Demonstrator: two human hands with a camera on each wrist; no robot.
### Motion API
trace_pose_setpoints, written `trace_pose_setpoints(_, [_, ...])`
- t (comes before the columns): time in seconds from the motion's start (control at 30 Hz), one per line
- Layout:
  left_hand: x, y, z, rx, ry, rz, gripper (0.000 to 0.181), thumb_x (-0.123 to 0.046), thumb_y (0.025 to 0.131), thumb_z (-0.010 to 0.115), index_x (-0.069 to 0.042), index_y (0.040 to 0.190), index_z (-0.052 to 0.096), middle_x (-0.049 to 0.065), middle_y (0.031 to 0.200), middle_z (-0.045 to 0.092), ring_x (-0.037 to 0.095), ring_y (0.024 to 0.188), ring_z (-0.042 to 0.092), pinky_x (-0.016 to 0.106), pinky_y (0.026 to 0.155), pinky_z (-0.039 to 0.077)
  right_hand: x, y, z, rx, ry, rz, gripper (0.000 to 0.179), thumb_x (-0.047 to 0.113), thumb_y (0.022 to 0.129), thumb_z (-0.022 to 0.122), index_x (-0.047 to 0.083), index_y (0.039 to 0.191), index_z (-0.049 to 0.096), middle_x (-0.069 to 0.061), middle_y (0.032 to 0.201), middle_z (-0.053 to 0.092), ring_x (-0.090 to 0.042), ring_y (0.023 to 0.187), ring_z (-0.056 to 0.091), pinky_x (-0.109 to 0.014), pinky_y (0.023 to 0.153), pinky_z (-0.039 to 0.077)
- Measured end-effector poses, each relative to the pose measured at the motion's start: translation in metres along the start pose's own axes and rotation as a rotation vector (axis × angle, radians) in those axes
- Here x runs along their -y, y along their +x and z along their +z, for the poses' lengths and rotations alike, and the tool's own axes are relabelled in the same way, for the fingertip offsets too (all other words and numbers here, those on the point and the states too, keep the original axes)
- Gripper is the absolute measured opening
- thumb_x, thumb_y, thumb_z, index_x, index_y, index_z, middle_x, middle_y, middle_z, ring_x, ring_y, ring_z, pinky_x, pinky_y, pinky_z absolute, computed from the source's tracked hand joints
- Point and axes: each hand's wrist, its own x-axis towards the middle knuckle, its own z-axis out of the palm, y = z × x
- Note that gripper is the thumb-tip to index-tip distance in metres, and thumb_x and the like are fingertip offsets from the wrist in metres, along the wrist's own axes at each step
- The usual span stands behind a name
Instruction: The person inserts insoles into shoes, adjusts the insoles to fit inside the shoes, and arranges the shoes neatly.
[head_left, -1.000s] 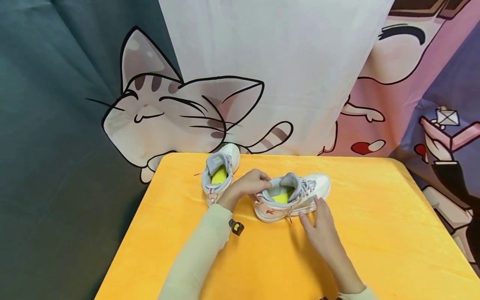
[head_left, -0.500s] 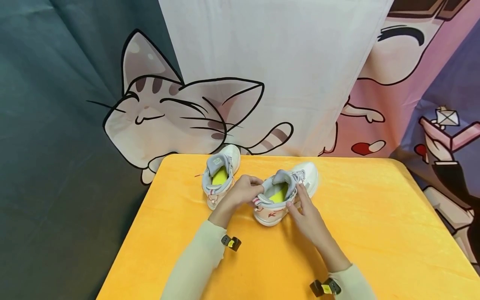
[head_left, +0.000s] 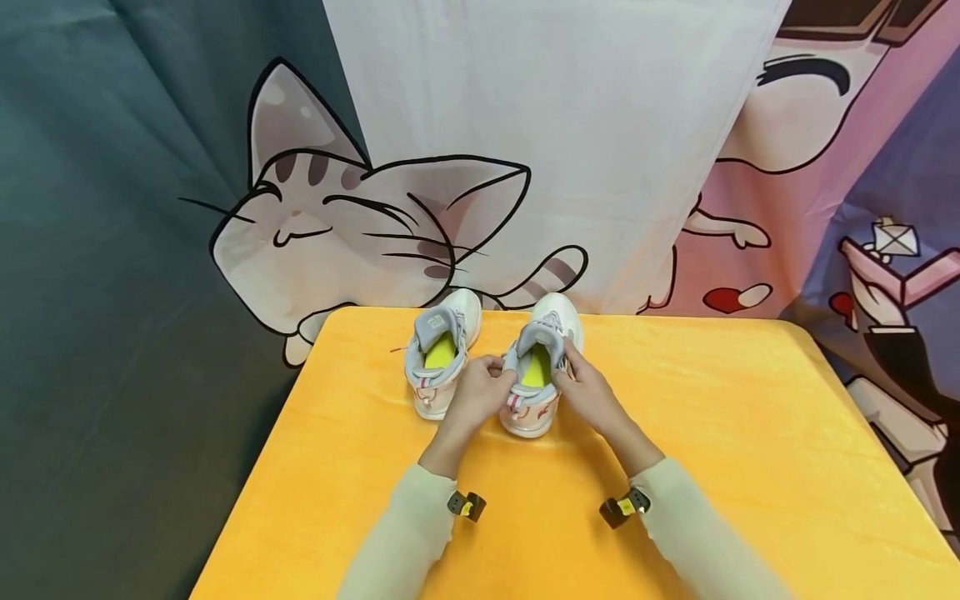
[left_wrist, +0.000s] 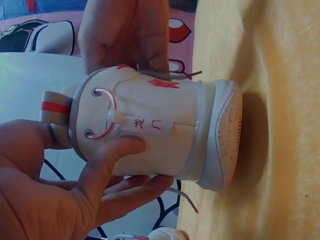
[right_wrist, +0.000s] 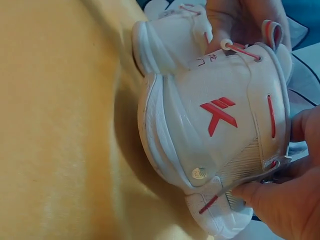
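Observation:
Both hands hold a white and pale-pink sneaker (head_left: 529, 419), its toe toward the far edge. In the head view my left hand (head_left: 477, 393) grips the left side of its heel collar. The left wrist view shows that thumb on the heel (left_wrist: 165, 115), with fingers curled along the side. On the other side my right hand (head_left: 596, 402) pinches the collar near the laces; in the right wrist view its thumb lies by the loose lace end (right_wrist: 209, 204). A yellow insole (head_left: 537, 367) shows inside. A matching sneaker (head_left: 433, 400) stands just left, toe also away.
A yellow cloth covers the table (head_left: 712, 467). Behind its far edge hangs a printed curtain (head_left: 622, 125) with a cartoon cat (head_left: 292, 217). Each wrist wears a strapped camera, such as the right one (head_left: 624, 507).
The held sneaker has swung from pointing right to pointing away, beside the other one. My right hand has moved up and left with it, from near its side to gripping the collar.

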Motion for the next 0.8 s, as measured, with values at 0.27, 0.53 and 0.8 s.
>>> trace_pose_setpoints(0.27, [0.001,0.000,0.001,-0.037,0.015,0.007,0.028,-0.022,0.094,0.059,0.001,0.107,0.066,0.005,0.073,0.064,0.017,0.050,0.063,0.025,0.049,0.047,0.003,0.030,0.001,0.107,0.052,-0.013,0.063,0.018,0.105,0.043,0.011,0.165,0.024,-0.021,0.152,0.048,-0.039,0.099,0.058,-0.032,0.074,0.048])
trace_pose_setpoints(0.53, [0.002,0.004,0.004,-0.046,0.092,0.033,0.025,-0.029,0.097,0.057,-0.007,0.086,0.060,0.001,0.056,0.060,0.014,0.049,0.058,0.028,0.046,0.045,-0.001,0.048,0.002,0.156,0.079,-0.046,0.054,0.014,0.106,0.040,0.000,0.158,0.035,-0.027,0.146,0.050,-0.032,0.107,0.057,-0.034,0.081,0.049])
trace_pose_setpoints(0.8, [0.001,0.009,0.002,-0.056,0.140,0.027,0.027,-0.035,0.098,0.057,-0.010,0.086,0.060,0.001,0.058,0.062,0.015,0.049,0.058,0.029,0.046,0.044,-0.002,0.055,0.000,0.174,0.119,-0.058,0.047,0.010,0.107,0.036,-0.005,0.151,0.040,-0.031,0.139,0.052,-0.028,0.089,0.056,-0.041,0.072,0.052])
